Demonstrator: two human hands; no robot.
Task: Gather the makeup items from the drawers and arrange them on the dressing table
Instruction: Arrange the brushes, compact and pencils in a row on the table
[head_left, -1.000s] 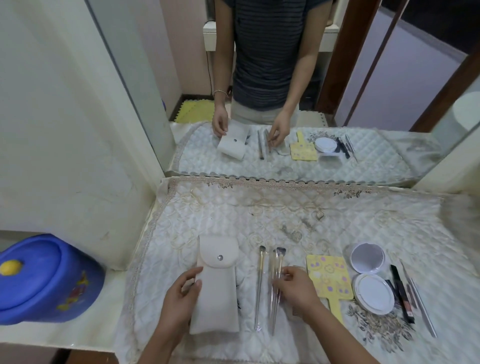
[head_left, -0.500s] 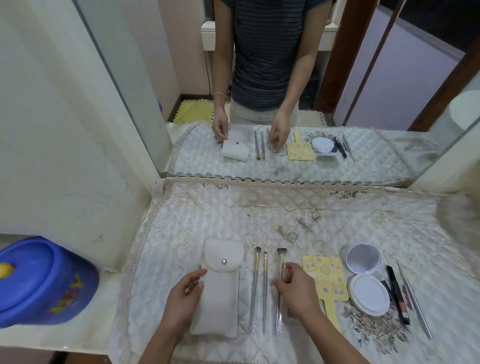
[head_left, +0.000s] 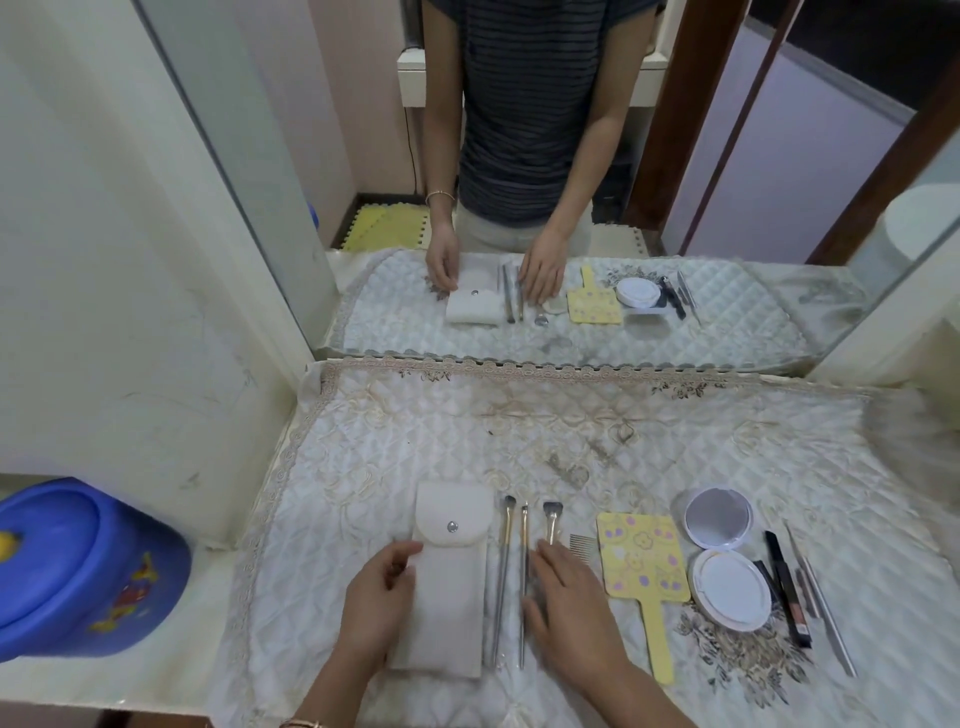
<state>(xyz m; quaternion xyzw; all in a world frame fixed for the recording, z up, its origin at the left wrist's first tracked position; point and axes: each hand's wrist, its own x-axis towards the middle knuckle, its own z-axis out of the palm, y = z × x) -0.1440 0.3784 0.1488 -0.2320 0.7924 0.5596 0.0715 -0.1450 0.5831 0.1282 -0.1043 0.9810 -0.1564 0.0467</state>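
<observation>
While your left hand (head_left: 382, 597) rests against the left edge of the cream pouch (head_left: 447, 597), thumb near its snapped flap and fingers bent along the side, it is unclear whether they pinch the fabric or only touch it. Your right hand (head_left: 571, 603) lies flat, fingers straight and holding nothing, over the handle of the flat-headed brush (head_left: 551, 515), whose head shows just past your fingertips. Between your hands two more lie parallel: the angled brush (head_left: 502, 571) just beside the pouch, then the thin brush (head_left: 523, 566). To the right come a small comb (head_left: 579, 545), a yellow hand mirror (head_left: 641, 561), an open white compact (head_left: 730, 590), a black pencil (head_left: 787, 587) and silver tweezers (head_left: 826, 608), all on the counter's quilted cloth (head_left: 571, 426). A blue tub (head_left: 78, 566) sits to the left.
</observation>
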